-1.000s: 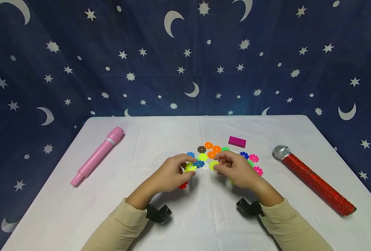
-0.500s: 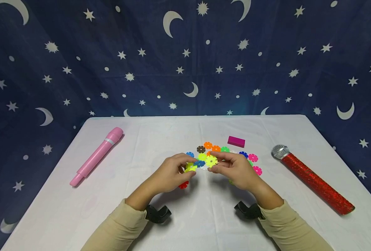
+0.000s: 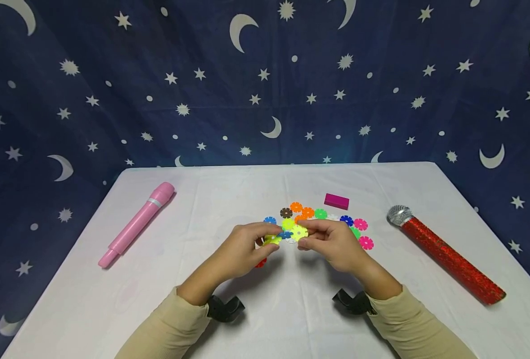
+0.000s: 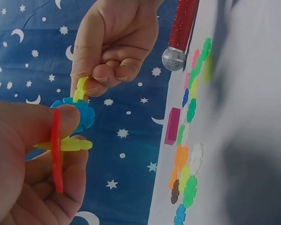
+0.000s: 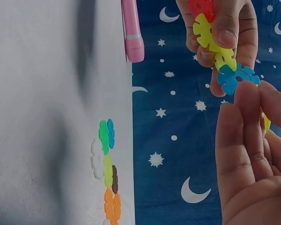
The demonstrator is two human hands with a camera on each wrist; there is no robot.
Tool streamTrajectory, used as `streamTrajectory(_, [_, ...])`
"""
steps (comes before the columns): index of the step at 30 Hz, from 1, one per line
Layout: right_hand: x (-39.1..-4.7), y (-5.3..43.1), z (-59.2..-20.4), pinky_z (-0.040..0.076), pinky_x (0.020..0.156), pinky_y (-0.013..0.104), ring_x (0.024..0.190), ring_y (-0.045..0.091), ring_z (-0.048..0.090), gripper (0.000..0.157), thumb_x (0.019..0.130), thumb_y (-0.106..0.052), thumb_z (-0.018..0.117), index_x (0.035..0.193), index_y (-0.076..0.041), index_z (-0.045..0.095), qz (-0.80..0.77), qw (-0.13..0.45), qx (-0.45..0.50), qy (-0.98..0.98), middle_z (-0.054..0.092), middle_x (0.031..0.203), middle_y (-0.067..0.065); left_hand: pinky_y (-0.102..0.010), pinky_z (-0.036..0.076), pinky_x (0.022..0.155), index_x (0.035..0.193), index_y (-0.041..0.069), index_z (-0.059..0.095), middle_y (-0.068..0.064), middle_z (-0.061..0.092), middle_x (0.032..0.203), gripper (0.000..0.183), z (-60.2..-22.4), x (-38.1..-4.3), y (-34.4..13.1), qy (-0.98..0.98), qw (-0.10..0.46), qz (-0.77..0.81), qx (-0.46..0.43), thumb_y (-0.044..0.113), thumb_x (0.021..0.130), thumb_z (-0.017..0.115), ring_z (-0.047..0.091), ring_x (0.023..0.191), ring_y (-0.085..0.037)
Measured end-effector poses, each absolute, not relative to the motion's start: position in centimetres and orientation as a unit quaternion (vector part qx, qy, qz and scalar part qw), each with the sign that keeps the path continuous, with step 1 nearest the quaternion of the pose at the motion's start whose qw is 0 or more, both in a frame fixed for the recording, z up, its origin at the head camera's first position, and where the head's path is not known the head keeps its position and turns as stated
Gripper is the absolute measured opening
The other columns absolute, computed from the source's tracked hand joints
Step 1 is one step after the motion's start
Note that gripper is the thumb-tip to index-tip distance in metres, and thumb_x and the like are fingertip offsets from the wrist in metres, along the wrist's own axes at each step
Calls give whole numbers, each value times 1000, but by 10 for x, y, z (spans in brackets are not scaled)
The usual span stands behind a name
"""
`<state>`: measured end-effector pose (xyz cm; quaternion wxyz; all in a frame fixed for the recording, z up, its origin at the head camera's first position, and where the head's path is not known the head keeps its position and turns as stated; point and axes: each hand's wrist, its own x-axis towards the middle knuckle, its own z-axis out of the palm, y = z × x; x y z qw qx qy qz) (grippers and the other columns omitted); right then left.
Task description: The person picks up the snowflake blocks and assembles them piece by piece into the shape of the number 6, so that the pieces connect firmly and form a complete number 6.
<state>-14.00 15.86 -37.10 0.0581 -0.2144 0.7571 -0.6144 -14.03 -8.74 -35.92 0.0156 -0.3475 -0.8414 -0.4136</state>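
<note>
Head view puts the short chain of red, yellow and blue notched plastic discs [image 3: 272,240] in the air above the bench, the left hand [image 3: 241,250] clamped round its yellow part, so that grip is together on it. Its long axis runs from the red disc [image 4: 56,150] by the left palm to the blue disc [image 3: 285,235] at the free end, which points at the right hand [image 3: 336,245]. That hand's grip pinches a single bright yellow notched plastic disc [image 3: 299,233]. The coming move seems to turn on these two rims: the blue one lies just left of the right grip, and in the left wrist view the two discs stand crosswise, blue face-on, yellow edge-on. Whether they merely overlap or already interlock I cannot tell; fingers mask the contact, and the right wrist view shows only slivers of the yellow disc. Beyond the hands, loose coloured discs [image 3: 307,213] lie on the white-covered bench [image 3: 81,319], some hidden behind the fingers, near a magenta rectangular block [image 3: 336,201]. Both sleeves are cut off below.
</note>
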Motion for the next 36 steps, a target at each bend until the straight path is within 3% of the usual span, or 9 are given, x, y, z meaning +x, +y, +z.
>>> streamTrajectory(5, [-138, 157, -370, 56, 83, 31, 79, 23, 74, 43, 90, 4, 70, 128, 19, 56, -616, 70, -204, 757, 70, 81, 13, -34, 56, 75, 117, 1, 72, -9, 70, 116, 27, -359, -139, -88, -838, 18, -413, -357, 4, 90, 74, 60, 82, -13])
streamTrajectory(16, [-136, 153, -369, 56, 83, 31, 78, 23, 74, 46, 89, 3, 72, 128, 20, 55, -609, 77, -200, 764, 68, 82, 12, -28, 55, 76, 117, 0, 72, -10, 70, 116, 28, -359, -139, -88, -840, 11, -411, -353, 4, 90, 74, 61, 81, -12])
streamTrajectory(22, [-139, 154, -371, 57, 79, 29, 78, 22, 73, 45, 89, 3, 72, 128, 18, 56, -596, 66, -216, 770, 71, 86, 12, -32, 54, 76, 115, 2, 69, -6, 67, 115, 25, -362, -140, -85, -839, 14, -425, -341, 4, 90, 72, 60, 92, -15])
streamTrajectory(25, [-140, 156, -372, 58, 75, 28, 79, 18, 70, 46, 88, 0, 74, 129, 13, 58, -575, 57, -224, 785, 70, 90, 10, -29, 51, 69, 114, 3, 66, -6, 66, 109, 24, -363, -141, -84, -841, 9, -434, -324, 2, 90, 70, 57, 84, -14])
streamTrajectory(29, [-144, 161, -372, 57, 74, 28, 83, 18, 68, 47, 87, -4, 76, 130, 8, 61, -550, 44, -211, 807, 68, 100, 14, -27, 47, 63, 122, 6, 59, -5, 64, 103, 35, -364, -141, -85, -846, 1, -447, -290, 0, 89, 67, 51, 71, -13])
streamTrajectory(36, [-153, 168, -380, 55, 84, 37, 98, 22, 67, 38, 91, -13, 75, 125, 2, 66, -436, 48, -211, 873, 71, 113, 12, -31, 49, 74, 136, 10, 61, 0, 60, 100, 46, -363, -142, -85, -863, -7, -434, -258, 9, 91, 71, 54, 87, -16])
